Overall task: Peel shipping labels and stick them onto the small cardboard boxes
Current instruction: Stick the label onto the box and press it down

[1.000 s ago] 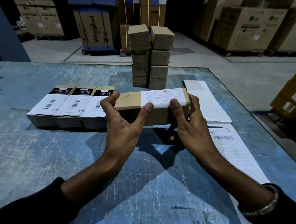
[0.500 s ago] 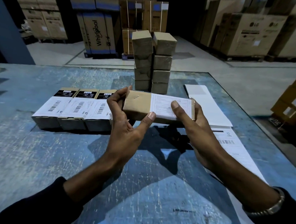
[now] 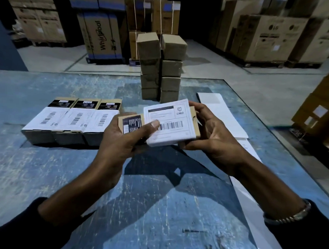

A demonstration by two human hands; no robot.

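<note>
Both hands hold one small cardboard box (image 3: 194,123) up over the blue table (image 3: 46,176), its white shipping label (image 3: 168,122) already laid across the top face. The left hand (image 3: 122,139) grips the box's left end, thumb pressing flat on the label beside the barcode. The right hand (image 3: 213,133) cups the right end, fingers curled round it.

The label's near edge seems to overhang the box, so if the thumb rubs it down unevenly it could crease or stick crooked. With the box held in the air, a loose grip could also let it drop.

Three labelled boxes (image 3: 70,121) sit in a row to the left, touching one another. A stack of plain boxes (image 3: 161,66) stands further away, and label sheets (image 3: 225,115) lie to the right.
</note>
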